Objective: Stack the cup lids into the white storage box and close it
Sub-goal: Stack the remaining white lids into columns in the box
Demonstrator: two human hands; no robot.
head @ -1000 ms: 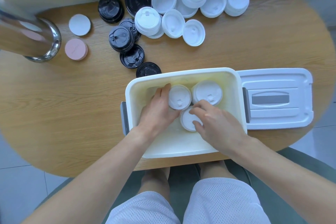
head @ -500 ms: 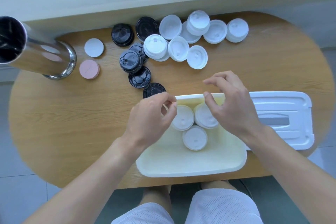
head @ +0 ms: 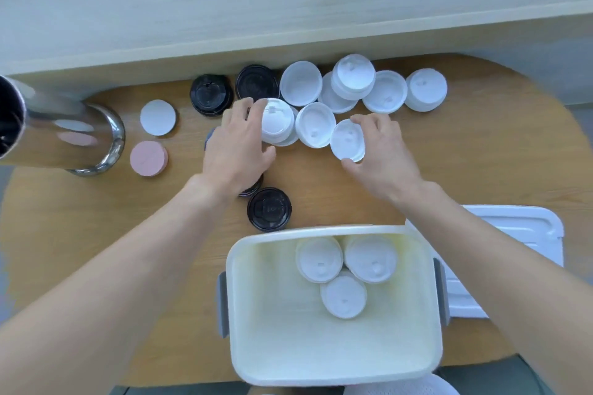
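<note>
Both hands had left the box and reached out to the loose lids at the far side of the table. Her or his left hand (head: 239, 146) curled its fingers round a short stack of white plastic cup lids (head: 276, 120), seemingly gripping it; the right hand (head: 382, 151) pinched a single white lid (head: 348, 139) between thumb and fingertips. Half a second before, both hovered empty over the white rectangular storage box (head: 333, 377), which now sat open near the body with three white lid stacks (head: 345, 266) inside. Its white lid panel (head: 513, 234) lay to the right, so closing was far off. Black plastic lids (head: 269, 209) and more white ones (head: 385, 91) waited on the oval wooden table (head: 96, 218).
</note>
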